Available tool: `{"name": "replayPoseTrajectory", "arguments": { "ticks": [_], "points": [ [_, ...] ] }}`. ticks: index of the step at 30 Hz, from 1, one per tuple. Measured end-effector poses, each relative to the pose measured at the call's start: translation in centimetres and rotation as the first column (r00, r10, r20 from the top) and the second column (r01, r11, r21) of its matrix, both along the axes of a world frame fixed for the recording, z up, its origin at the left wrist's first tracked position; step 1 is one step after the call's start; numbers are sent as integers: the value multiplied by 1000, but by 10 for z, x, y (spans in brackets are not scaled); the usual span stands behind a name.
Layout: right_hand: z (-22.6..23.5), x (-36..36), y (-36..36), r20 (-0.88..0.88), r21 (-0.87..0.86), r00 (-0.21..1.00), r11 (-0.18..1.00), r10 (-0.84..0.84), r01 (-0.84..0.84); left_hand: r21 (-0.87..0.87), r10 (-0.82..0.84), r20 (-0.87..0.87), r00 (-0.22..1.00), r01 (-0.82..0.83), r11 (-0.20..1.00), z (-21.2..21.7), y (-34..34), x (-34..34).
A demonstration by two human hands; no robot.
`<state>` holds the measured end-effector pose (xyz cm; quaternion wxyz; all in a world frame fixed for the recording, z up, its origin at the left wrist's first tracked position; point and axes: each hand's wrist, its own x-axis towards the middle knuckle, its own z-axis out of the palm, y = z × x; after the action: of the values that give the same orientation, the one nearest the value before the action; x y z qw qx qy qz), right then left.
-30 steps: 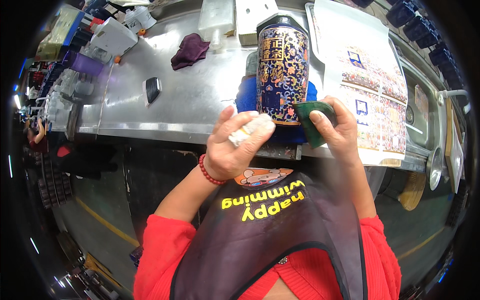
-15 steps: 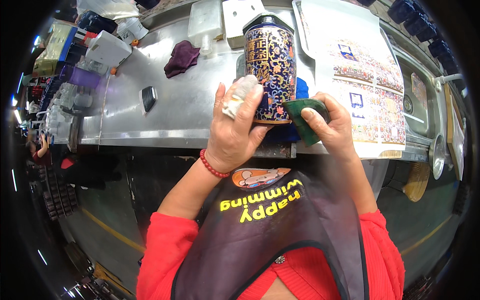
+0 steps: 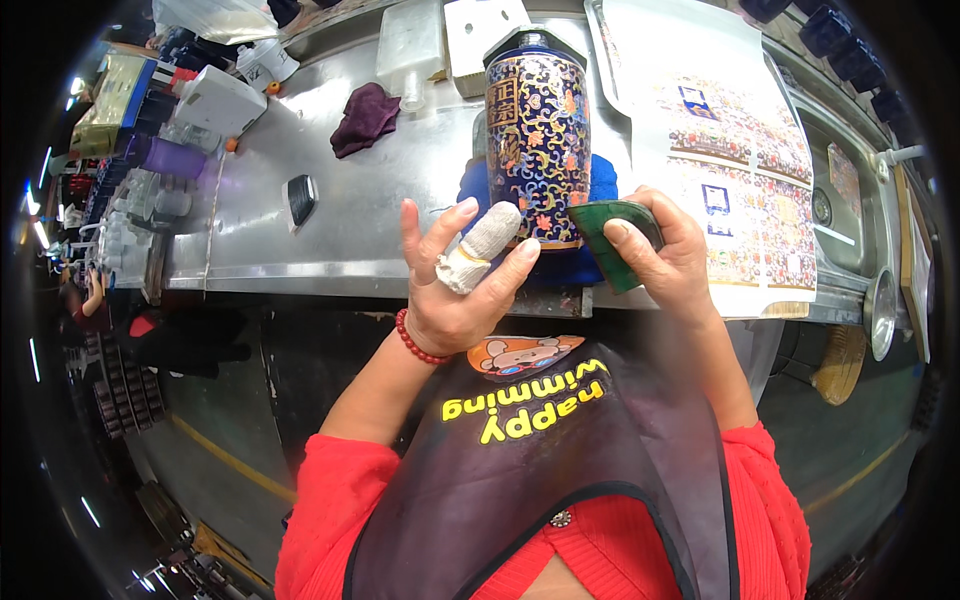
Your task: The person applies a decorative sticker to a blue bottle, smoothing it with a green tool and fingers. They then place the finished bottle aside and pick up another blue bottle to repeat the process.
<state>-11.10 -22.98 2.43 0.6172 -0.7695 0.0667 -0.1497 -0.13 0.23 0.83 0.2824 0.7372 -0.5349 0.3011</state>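
Note:
A dark blue bottle [image 3: 540,150] with a colourful floral pattern lies with its neck pointing away from me, a blue cloth [image 3: 603,178] beneath it. At its lower left is my left hand [image 3: 450,295], fingers spread and holding nothing. One of its fingers wears a whitish cloth finger cover [image 3: 490,232], close to the bottle; whether it touches cannot be seen. Between thumb and fingers, my right hand [image 3: 672,260] grips a flat green scraper [image 3: 608,250], whose edge is beside the bottle's lower right side.
Patterned decal sheets [image 3: 740,200] lie at the right, next to a metal sink [image 3: 850,240]. A crumpled purple cloth [image 3: 365,118] and a small black-and-white block [image 3: 300,200] rest on the steel table [image 3: 260,170]. Clear plastic containers [image 3: 410,45] stand behind.
My left hand has drawn back toward me and down from the bottle's side, its fingers spreading. The right hand with the scraper has barely moved. The bottle seems turned slightly, its pattern shifted left.

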Motion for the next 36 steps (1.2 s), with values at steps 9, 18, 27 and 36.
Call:
{"name": "replayPoseTrajectory", "arguments": {
  "ticks": [9, 18, 27, 36],
  "points": [
    [20, 6, 10, 334, -603, 935, 789, 119, 115, -24, -16, -192, 981, 12, 1000, 6, 7, 6],
    [31, 5, 24, 280, -857, 933, 497, 225, 137, 14, 17, -166, 986, -15, 1000, -3, 4, 6],
    [30, 10, 25, 322, -868, 912, 463, 256, 176, 5, 2, -176, 984, -1, 1000, -4, 3, 6],
    [25, 13, 26, 266, -894, 916, 433, 300, 118, -14, -3, -197, 980, 0, 1000, 0, -1, 6]
  ]
}}
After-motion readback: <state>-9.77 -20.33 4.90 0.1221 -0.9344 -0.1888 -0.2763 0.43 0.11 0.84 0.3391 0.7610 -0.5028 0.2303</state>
